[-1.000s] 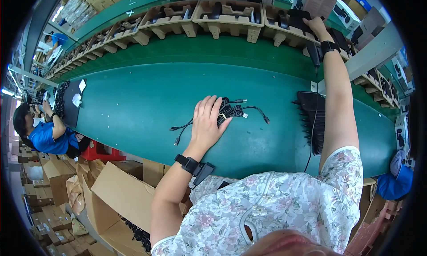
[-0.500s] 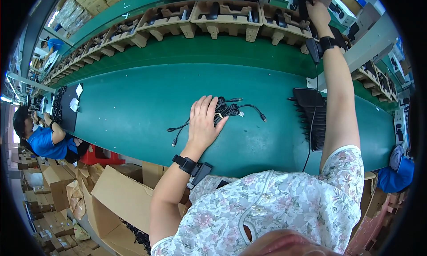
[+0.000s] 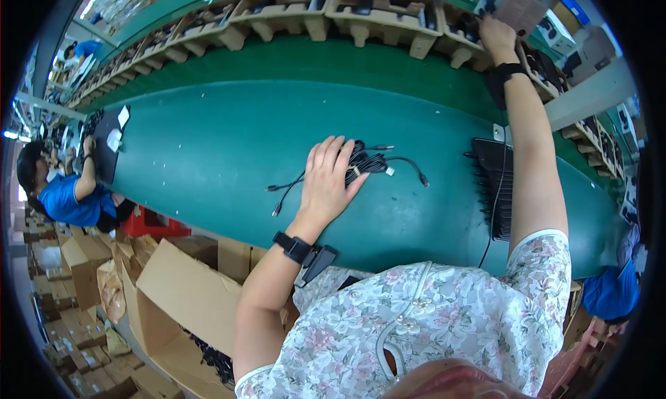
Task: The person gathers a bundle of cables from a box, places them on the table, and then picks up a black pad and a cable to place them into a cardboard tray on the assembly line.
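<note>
My left hand point(image 3: 329, 185) lies palm down on a bundle of black cables point(image 3: 368, 164) on the green table. Its fingers are stretched out and the thumb stands apart. Loose cable ends with plugs spread to both sides of the bundle. Far forward on the right, my right hand point(image 3: 497, 38) reaches to a brown moulded pulp tray point(image 3: 459, 48) holding dark items. Its fingertips are small and partly hidden at the tray, so whether they grip anything cannot be made out. Both wrists wear black straps with modules.
A row of pulp trays point(image 3: 281, 26) runs along the far ledge. Beside my right arm lies a stack of black ribbed parts point(image 3: 494, 191), crossed by a thin wire. An open carton point(image 3: 187, 295) stands below left. A co-worker in blue point(image 3: 73, 198) sits far left.
My right hand has come down to the tray; the flat black object it held up is no longer clearly visible in it. My left hand stays on the cables. The view has shifted slightly.
</note>
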`<state>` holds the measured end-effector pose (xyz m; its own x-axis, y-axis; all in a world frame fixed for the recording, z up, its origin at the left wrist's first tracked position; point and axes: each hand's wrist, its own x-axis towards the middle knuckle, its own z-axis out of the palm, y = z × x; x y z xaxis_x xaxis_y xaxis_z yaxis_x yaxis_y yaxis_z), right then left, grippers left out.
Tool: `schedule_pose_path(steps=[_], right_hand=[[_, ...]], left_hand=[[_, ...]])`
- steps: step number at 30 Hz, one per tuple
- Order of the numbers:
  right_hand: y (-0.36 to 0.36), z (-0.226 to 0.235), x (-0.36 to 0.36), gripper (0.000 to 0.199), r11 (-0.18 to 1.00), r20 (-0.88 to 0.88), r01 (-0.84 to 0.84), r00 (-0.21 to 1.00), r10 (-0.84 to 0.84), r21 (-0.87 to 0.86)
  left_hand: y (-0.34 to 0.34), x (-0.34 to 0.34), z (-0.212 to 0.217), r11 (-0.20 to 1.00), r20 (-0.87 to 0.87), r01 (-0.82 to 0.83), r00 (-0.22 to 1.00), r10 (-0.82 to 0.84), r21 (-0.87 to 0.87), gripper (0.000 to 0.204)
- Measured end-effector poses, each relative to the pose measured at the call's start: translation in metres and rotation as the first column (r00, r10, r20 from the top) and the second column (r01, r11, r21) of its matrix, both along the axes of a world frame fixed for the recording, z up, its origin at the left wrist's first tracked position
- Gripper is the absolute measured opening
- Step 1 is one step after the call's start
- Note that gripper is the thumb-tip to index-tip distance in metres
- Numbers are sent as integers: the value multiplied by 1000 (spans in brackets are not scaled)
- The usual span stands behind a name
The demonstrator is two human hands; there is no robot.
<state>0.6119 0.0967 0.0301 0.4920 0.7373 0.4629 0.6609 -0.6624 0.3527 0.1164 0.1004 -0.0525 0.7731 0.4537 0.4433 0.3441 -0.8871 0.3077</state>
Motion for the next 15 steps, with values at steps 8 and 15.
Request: schedule_pose_path(steps=[8, 15], right_hand=[[-40, -2, 14, 29, 918, 130, -201, 957, 258, -342], [8, -22, -254, 24, 470, -459, -834, 310, 833, 290]], left_hand=[[8, 11, -5, 998, 126, 26, 992, -19, -52, 80], [14, 7, -20, 998, 240, -45, 969, 51, -32, 90]])
